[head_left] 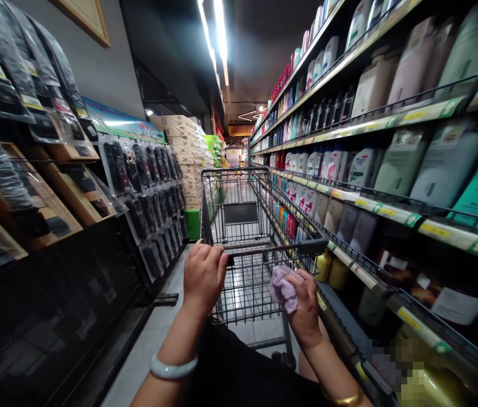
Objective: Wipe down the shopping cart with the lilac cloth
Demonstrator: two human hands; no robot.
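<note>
A grey wire shopping cart (247,282) stands in front of me, its basket showing no goods. My left hand (205,274) is wrapped round the left end of the cart's dark handle (276,249). Below the handle's right part, my right hand (304,305) is closed on a crumpled light purple cloth (284,289), close to the cart's wire side. A pale bangle (173,368) circles my left wrist, and a gold one (348,400) is on the right.
Shelves of bottles (364,167) run close along the right side. Packaged items hang on a rack (149,198) at the left, with wooden-framed boxes (80,192) nearer. Stacked cartons (183,152) stand farther along the aisle. Grey floor (160,325) shows beside the cart.
</note>
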